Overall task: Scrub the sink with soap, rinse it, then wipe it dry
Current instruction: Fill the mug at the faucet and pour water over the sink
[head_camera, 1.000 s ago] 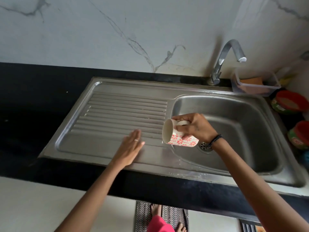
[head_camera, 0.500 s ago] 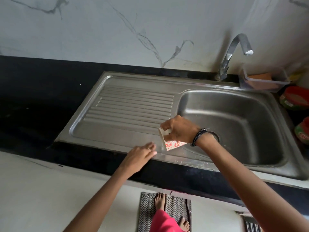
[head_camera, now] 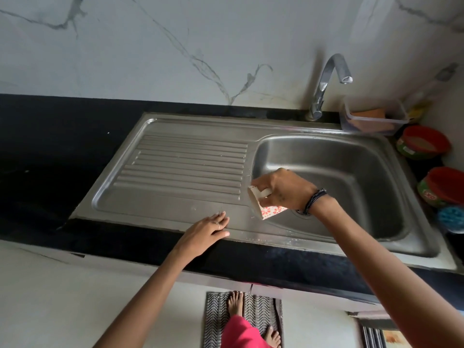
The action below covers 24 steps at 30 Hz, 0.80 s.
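A steel sink (head_camera: 334,156) with a ribbed drainboard (head_camera: 185,167) on its left is set in a black counter. My right hand (head_camera: 286,189) grips a white mug with red flowers (head_camera: 266,207), tipped on its side with the mouth facing left, over the basin's left rim. My left hand (head_camera: 208,232) lies flat with straight fingers on the sink's front rim, just left of the mug. Water drops dot the front rim. The drain is partly hidden behind my right wrist. A curved tap (head_camera: 326,81) stands behind the basin.
A clear box with an orange sponge (head_camera: 371,116) sits right of the tap. Two red-lidded tubs (head_camera: 424,144) (head_camera: 442,187) and a blue scrubber (head_camera: 452,219) line the right counter. A marble wall rises behind. A striped mat (head_camera: 216,320) lies under my feet.
My left hand slid from the drainboard back to the front rim. My right hand kept the tipped mug near the basin's left edge, dipping it toward the front rim and back.
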Motion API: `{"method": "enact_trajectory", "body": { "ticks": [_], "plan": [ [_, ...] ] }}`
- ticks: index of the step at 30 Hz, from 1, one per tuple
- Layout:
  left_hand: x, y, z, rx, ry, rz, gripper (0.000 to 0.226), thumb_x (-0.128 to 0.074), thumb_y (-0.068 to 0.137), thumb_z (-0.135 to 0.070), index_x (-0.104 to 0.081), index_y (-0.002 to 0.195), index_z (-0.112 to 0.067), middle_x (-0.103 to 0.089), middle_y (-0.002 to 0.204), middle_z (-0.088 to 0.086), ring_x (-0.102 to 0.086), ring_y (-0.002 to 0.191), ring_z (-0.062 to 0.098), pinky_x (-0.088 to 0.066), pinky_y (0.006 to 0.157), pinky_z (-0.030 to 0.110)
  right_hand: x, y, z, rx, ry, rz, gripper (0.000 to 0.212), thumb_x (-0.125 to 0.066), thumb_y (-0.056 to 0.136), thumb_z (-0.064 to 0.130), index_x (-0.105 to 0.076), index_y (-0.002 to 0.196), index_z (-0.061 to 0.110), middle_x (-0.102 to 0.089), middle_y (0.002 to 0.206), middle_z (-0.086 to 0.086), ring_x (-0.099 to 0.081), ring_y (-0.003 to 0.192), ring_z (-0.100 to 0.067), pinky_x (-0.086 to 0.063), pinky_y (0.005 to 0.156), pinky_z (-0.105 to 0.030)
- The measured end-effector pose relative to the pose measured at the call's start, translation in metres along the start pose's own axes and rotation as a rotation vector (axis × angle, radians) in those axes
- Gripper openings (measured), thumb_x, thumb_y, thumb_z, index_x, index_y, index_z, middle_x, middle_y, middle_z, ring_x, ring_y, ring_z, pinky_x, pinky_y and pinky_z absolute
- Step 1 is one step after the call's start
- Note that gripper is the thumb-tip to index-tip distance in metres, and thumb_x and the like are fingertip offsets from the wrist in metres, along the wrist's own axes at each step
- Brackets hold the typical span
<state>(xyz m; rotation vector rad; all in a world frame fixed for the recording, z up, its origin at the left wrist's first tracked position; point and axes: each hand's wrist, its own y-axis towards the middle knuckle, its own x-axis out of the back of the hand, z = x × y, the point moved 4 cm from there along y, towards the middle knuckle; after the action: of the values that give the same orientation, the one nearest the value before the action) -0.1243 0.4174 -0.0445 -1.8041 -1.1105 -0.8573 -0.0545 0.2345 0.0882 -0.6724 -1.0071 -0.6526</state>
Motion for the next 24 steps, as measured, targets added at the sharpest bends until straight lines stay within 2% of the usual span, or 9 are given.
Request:
{"method": "enact_trajectory", "body": {
  "ticks": [6, 10, 14, 19, 24],
  "plan": [
    [-0.023, 0.026, -0.055, -0.083, -0.067, 0.044, 0.047, -0.044, 0.096, -0.040, -0.038, 0.140, -0.027, -0.018, 0.152, -0.013, -0.018, 0.141, 0.011, -0.023, 0.115, 0.036, -0.011, -0.007, -0.003, 0.064, -0.209, 0.125, 0.020, -0.065, 0.079, 0.034, -0.062, 0.093, 0.019, -0.067, 0.092, 0.000, -0.061, 0.085, -0.021, -0.051, 0.078, -0.034],
    [-0.033, 0.051, -0.097, -0.144, -0.031, 0.056, 0.044, -0.042, 0.097, -0.037, -0.044, 0.138, -0.019, -0.032, 0.150, -0.003, -0.027, 0.139, 0.019, -0.026, 0.111, 0.034, -0.004, -0.016, -0.021, 0.024, -0.212, 0.143, 0.028, -0.064, 0.082, 0.035, -0.063, 0.104, 0.018, -0.065, 0.103, 0.004, -0.059, 0.090, -0.017, -0.044, 0.075, -0.029],
    [-0.036, 0.082, -0.112, -0.182, 0.058, 0.131, 0.041, -0.040, 0.098, -0.033, -0.049, 0.134, -0.014, -0.040, 0.146, 0.002, -0.036, 0.135, 0.022, -0.032, 0.106, 0.036, 0.009, -0.025, -0.050, -0.038, -0.273, 0.102, 0.034, -0.061, 0.083, 0.035, -0.061, 0.115, 0.023, -0.064, 0.115, 0.002, -0.061, 0.104, -0.022, -0.048, 0.084, -0.031],
    [-0.014, 0.123, -0.116, -0.141, 0.008, 0.122, 0.041, -0.044, 0.098, -0.025, -0.045, 0.137, -0.013, -0.042, 0.144, 0.002, -0.041, 0.131, 0.017, -0.033, 0.106, 0.029, 0.025, -0.039, -0.096, -0.246, -0.267, 0.073, 0.039, -0.051, 0.092, 0.035, -0.052, 0.130, 0.024, -0.055, 0.132, 0.001, -0.052, 0.120, -0.021, -0.041, 0.092, -0.029],
    [0.031, 0.185, -0.116, -0.075, 0.014, 0.102, 0.035, -0.044, 0.095, -0.016, -0.055, 0.128, -0.009, -0.053, 0.135, 0.006, -0.053, 0.121, 0.021, -0.042, 0.099, 0.027, 0.024, -0.038, -0.139, -0.492, -0.141, -0.059, 0.037, -0.048, 0.093, 0.037, -0.054, 0.128, 0.025, -0.057, 0.130, -0.005, -0.054, 0.117, -0.027, -0.043, 0.092, -0.035]
  ]
}}
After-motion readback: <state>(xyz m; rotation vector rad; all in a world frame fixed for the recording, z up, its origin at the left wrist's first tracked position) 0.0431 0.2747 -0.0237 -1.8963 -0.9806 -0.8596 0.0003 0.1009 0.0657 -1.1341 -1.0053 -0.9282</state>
